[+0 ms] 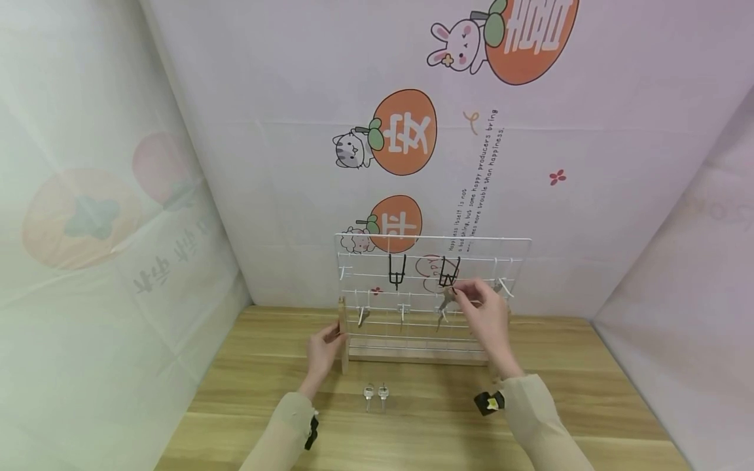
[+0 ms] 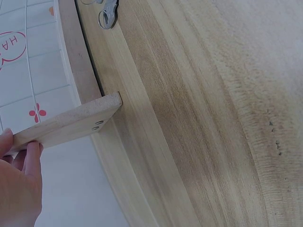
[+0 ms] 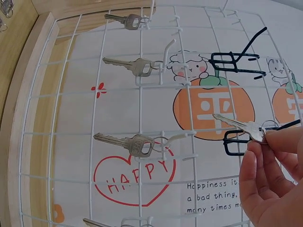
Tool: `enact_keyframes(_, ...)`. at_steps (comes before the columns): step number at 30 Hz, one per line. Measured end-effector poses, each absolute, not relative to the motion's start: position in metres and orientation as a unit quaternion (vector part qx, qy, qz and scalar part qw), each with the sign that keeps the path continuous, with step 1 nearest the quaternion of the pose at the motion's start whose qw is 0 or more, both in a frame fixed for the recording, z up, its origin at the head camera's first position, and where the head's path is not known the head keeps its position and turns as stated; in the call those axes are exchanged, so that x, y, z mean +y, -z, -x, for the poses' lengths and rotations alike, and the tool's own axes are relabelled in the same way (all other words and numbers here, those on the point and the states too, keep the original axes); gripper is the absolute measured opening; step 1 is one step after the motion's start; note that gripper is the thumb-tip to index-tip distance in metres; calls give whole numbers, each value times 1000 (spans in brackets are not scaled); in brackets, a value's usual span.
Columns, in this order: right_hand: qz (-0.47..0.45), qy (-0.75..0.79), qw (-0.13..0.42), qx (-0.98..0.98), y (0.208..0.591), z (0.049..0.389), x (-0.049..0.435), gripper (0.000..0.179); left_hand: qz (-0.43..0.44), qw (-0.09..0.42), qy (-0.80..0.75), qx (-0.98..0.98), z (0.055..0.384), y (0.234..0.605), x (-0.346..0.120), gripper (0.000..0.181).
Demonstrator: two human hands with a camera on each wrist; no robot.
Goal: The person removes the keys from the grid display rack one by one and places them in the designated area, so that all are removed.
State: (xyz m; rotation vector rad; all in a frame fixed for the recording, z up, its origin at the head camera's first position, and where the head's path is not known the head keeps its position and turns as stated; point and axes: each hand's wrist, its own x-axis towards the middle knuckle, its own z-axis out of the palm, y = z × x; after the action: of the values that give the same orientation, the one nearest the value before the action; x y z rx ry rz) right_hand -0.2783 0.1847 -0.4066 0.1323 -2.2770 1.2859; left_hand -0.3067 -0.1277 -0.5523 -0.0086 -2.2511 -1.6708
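Observation:
My right hand (image 1: 485, 317) pinches a silver key (image 3: 244, 127) by its head, beside the right-hand black hook (image 1: 449, 271) on a white wire grid rack (image 1: 432, 239). The key's ring lies close to that hook's prong; whether it is around the prong I cannot tell. More keys hang by rings from white hooks, among them one key (image 3: 135, 144) below the held one. At the rack's left side, my left hand (image 1: 323, 353) grips the wooden side post (image 2: 71, 120) between thumb and fingers. Another black hook (image 1: 397, 269) holds nothing.
Two silver keys with rings, a left one (image 1: 368, 394) and a right one (image 1: 383, 394), lie on the wood-grain table (image 1: 424, 432) in front of the rack. Behind stands a printed cloth backdrop (image 1: 294, 176), with cloth walls on both sides.

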Motion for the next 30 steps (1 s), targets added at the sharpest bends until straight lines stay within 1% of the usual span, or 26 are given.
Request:
enact_keyframes(14,-56,-497,254,-828,405,263,187,11,3,166,593,-788,307,552,-127,36)
enact_keyframes(21,-66,-493,263,-827,403,257,187,11,10,179,591,-787,308,555,-128,34)
enact_keyframes(30,-74,-492,261,-827,405,251,187,12,16,176,600,-780,307,555,-129,35)
